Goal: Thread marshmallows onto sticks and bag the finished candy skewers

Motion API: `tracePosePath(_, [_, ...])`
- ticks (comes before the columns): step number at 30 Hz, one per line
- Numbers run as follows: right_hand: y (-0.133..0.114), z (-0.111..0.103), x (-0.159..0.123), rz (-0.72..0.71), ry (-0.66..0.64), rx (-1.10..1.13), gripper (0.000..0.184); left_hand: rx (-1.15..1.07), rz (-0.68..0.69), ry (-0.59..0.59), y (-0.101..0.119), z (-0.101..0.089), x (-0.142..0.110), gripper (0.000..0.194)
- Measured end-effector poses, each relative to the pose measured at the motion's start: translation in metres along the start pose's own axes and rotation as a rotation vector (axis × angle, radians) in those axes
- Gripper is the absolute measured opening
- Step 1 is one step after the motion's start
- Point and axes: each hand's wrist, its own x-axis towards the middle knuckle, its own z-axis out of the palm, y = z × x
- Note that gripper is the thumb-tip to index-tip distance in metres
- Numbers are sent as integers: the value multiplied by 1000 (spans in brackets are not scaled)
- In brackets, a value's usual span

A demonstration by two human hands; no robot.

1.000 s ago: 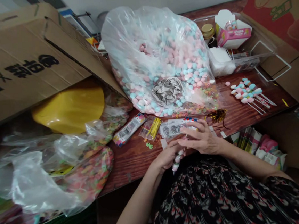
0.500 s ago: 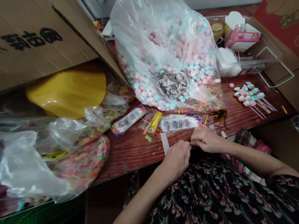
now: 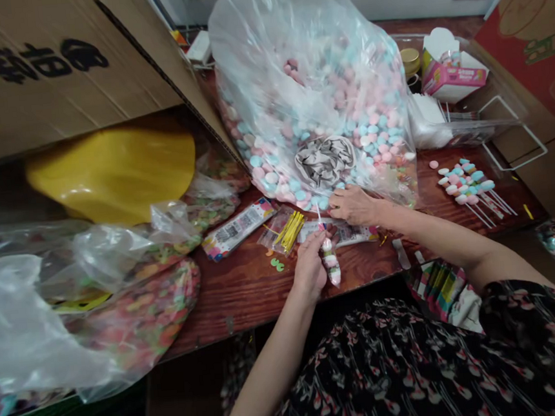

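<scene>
On the wooden worktop (image 3: 247, 301), at the foot of the clear plastic bag (image 3: 311, 101) of pastel candies, the right hand (image 3: 355, 205) lies open, fingers (image 3: 339, 198) against the plastic. Just below it, the left hand (image 3: 309, 271) holds a candy stick (image 3: 331, 260) nearly upright, fingers closed around it.

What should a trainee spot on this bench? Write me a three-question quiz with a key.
1. Which hand grips the candy stick?
2. True or false: the yellow twist ties lie inside the big plastic bag.
3. What lies on the wooden table to the right of the bag? A: scissors. B: pastel candy sticks. C: a phone.

Key: 1. The left hand. 2. False: they lie outside it, in a small clear packet. 3. B.
</scene>
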Motion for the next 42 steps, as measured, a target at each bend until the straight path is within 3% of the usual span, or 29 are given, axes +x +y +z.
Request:
tracePosePath(4, [13,-9,-2,-51,44,-16,15,-18,1,14,-2,-1,-3,22])
tracePosePath(9, [26,-38,-35,239,242,3,18,19,-25,1,5,3,-9,25])
tracePosePath(12, [14,-40,-53,265,284,84,20,48,-44,-2,9,5,-12,28])
tracePosePath(16, [-6,-18,-45,164,209,131,23,39,-27,20,7,8,-9,31])
tracePosePath(20, [-4,0,-13,114,76,105,17,39,18,56,4,8,-6,32])
tracePosePath(24, [2,2,4,106,-9,87,14,42,62,97,4,6,-8,29])
tracePosePath(27, [2,-2,2,108,1,53,15,32,83,117,4,5,-9,30])
tracePosePath(32, [8,-23,-24,284,130,54,20,32,75,124,6,5,-10,34])
tracePosePath(36, [7,-39,-49,419,307,133,25,140,33,73,12,14,-15,35])
tracePosePath(40, [-24,-39,-60,462,592,352,28,214,25,30,12,29,-20,37])
tracePosePath(42, [-45,-32,-59,440,661,415,36,221,28,13,10,35,-20,36])
